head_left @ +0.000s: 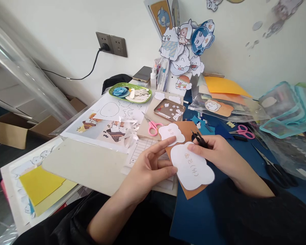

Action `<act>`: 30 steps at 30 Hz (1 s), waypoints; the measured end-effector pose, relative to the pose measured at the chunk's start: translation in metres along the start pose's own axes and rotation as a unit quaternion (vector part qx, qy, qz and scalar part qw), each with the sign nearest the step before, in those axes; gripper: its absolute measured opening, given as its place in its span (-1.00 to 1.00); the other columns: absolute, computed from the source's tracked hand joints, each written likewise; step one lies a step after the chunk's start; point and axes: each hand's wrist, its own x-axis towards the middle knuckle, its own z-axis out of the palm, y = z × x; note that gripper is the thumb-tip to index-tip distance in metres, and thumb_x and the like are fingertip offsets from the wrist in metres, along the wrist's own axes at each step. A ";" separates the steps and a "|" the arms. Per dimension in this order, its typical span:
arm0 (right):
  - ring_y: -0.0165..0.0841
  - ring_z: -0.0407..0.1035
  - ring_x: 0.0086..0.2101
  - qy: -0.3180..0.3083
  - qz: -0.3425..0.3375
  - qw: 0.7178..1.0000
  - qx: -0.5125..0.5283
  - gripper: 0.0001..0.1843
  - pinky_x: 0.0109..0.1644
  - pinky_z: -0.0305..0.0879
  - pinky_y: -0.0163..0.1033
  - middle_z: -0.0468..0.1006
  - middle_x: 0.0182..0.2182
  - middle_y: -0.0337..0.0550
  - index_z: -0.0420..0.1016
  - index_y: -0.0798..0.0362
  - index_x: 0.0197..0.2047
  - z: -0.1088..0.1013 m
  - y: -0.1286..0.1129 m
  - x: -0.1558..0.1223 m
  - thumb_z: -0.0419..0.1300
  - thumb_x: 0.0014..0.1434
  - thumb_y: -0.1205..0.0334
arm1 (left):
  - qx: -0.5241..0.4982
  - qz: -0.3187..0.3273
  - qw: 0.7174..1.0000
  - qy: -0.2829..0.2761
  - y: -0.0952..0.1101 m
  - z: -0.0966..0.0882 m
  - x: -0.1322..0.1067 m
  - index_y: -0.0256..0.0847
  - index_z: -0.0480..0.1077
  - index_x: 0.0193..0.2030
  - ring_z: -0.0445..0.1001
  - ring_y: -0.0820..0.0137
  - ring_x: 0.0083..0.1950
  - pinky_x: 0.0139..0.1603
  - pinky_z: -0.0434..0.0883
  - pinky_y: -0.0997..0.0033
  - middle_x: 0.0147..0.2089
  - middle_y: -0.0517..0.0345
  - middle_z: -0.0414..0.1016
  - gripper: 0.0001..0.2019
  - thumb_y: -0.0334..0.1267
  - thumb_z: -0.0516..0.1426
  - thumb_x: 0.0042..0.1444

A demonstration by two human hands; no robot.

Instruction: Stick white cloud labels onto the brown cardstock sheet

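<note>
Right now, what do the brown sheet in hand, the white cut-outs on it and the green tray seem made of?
Brown sheet: matte, perhaps felt or thick card; its even colour leaves both open.
White cut-outs: probably paper, flat and matte, with handwriting.
Green tray: likely plastic, smooth, from its bright, rounded rim.

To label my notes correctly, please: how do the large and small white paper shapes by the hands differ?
The large shape is wider than the small shape. The large shape sits lower in the view; the small shape sits higher. Both are white, with rounded, wavy outlines and writing.
</note>
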 end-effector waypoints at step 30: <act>-0.43 0.29 -0.47 -0.034 -0.015 0.999 0.033 -0.65 -0.46 0.20 -0.36 0.36 -0.50 -0.32 0.34 0.04 -0.40 0.000 -0.004 -0.003 0.36 -0.03 0.00 | -0.011 -0.017 1.000 0.003 0.001 -0.001 0.003 -0.16 0.35 0.19 0.56 0.40 -0.32 -0.17 0.47 0.42 -0.29 0.09 0.61 -0.40 -0.45 0.29 -0.04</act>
